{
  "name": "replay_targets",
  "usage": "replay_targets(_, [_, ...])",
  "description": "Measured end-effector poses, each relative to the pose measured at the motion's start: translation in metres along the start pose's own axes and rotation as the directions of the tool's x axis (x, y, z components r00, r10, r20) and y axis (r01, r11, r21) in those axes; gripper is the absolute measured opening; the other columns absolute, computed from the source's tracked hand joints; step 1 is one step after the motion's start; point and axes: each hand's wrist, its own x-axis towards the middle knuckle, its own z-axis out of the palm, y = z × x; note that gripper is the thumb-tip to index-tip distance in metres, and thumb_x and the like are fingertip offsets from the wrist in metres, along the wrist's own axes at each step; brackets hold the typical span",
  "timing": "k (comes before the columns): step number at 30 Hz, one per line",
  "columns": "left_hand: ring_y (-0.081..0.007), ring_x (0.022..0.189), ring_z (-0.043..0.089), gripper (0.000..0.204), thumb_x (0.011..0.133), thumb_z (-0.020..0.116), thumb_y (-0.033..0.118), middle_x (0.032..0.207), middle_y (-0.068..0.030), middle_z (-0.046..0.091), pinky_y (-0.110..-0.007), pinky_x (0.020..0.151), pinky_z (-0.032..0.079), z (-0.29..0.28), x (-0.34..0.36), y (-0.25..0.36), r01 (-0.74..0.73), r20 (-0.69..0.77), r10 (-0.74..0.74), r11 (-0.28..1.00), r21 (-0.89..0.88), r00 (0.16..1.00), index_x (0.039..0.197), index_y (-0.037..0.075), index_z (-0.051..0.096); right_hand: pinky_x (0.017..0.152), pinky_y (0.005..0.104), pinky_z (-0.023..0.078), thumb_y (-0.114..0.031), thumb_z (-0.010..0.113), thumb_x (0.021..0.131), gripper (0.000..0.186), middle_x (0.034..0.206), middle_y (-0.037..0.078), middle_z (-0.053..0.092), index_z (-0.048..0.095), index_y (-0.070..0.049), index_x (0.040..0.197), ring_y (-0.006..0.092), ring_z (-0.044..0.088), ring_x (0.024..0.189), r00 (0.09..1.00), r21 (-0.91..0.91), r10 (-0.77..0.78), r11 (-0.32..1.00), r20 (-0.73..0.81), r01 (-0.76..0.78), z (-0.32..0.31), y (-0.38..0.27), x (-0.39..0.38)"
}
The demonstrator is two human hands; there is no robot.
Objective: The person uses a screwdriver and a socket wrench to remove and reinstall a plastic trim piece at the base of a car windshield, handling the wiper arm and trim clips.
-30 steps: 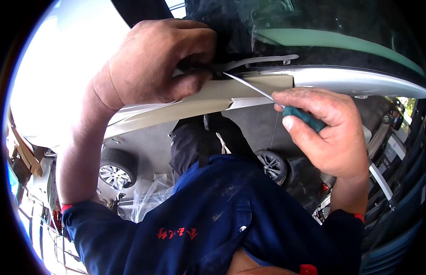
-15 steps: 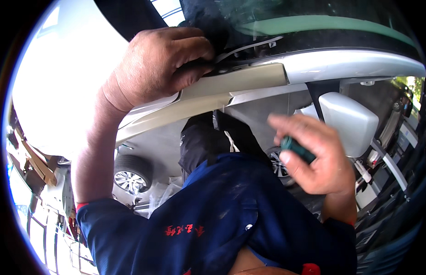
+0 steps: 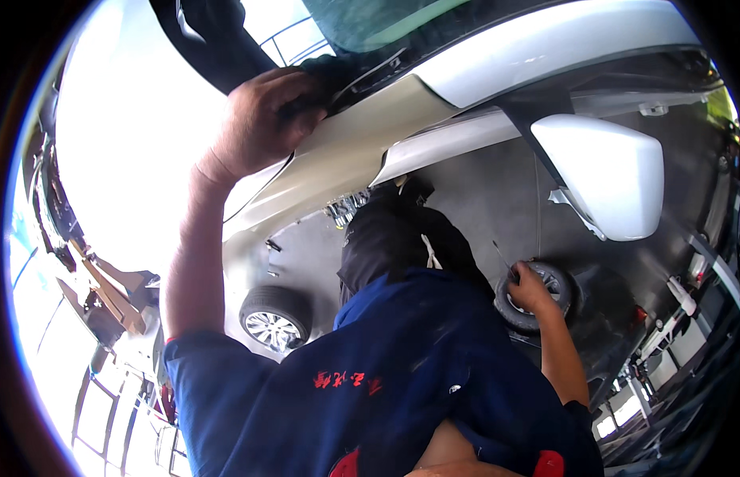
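My left hand [image 3: 266, 119] is curled over the dark lower edge of the car windscreen [image 3: 354, 24], by the beige-silver body panel [image 3: 362, 119]; what its fingers hold is hidden. A grey strip [image 3: 370, 71] runs along the glass's edge beside it. My right hand [image 3: 529, 290] is down low at my right side, closed round a screwdriver [image 3: 503, 254] with a thin metal shaft, over a wheel [image 3: 517, 316] on the floor.
A white mirror housing [image 3: 600, 175] juts out at the right. A second loose wheel [image 3: 270, 314] lies at lower left on the grey floor [image 3: 489, 199]. Small tools [image 3: 346, 207] lie beyond my dark-trousered legs. Cardboard-coloured pieces [image 3: 107, 290] stand at the far left.
My right hand has drawn away from the windscreen edge and dropped down with the screwdriver. My left hand stays at the edge. The view has shifted, showing more of the mirror and floor.
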Motion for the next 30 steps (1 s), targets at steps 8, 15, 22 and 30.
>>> replay_targets(8, [-0.0235, 0.084, 0.071, 0.026, 0.073, 0.075, 0.004, 0.096, -0.0123, 0.068, -0.035, 0.075, 0.059, 0.044, 0.016, 0.069, -0.111, -0.392, 0.232, 0.945, 0.308, 0.89, 0.099, 0.006, 0.071, 0.066, 0.0364, 0.051, -0.021, 0.069, 0.09, 0.02, 0.077, 0.009, 0.064, 0.062, -0.003, 0.096, 0.02, 0.063, 0.07, 0.997, 0.48, 0.061, 0.874, 0.045, -0.075, 0.057, 0.055, 0.036])
replay_targets(15, [-0.0209, 0.071, 0.067, 0.029, 0.086, 0.065, 0.037, 0.074, -0.0016, 0.06, -0.037, 0.063, 0.055, 0.162, 0.066, 0.15, -0.527, 0.264, 0.487, 0.843, 0.109, 0.833, 0.071, 0.014, 0.058, 0.054, 0.0314, 0.045, -0.019, 0.067, 0.094, 0.016, 0.067, 0.002, 0.059, 0.062, -0.004, 0.093, 0.0124, 0.056, 0.057, 0.99, 0.615, 0.071, 0.777, 0.121, -0.131, 0.057, 0.038, 0.066])
replay_targets(22, [-0.0203, 0.063, 0.063, 0.025, 0.084, 0.067, 0.034, 0.069, 0.0001, 0.056, -0.037, 0.056, 0.051, 0.141, 0.073, 0.098, -0.527, 0.119, 0.514, 0.814, 0.244, 0.85, 0.069, 0.016, 0.058, 0.052, 0.0307, 0.044, -0.018, 0.065, 0.097, 0.014, 0.067, 0.0, 0.057, 0.063, -0.005, 0.092, 0.0115, 0.054, 0.054, 0.987, 0.591, 0.082, 0.793, 0.137, -0.148, 0.048, 0.062, 0.067])
replay_targets(30, [-0.0169, 0.062, 0.06, 0.027, 0.077, 0.073, 0.033, 0.069, 0.001, 0.052, -0.034, 0.055, 0.051, 0.163, 0.074, 0.12, -0.443, -0.27, 0.476, 0.879, 0.175, 0.837, 0.068, 0.016, 0.054, 0.049, 0.0302, 0.042, -0.016, 0.064, 0.097, 0.011, 0.064, -0.001, 0.054, 0.062, -0.007, 0.091, 0.0116, 0.051, 0.052, 0.975, 0.634, 0.147, 0.742, 0.165, -0.219, 0.042, 0.108, 0.091])
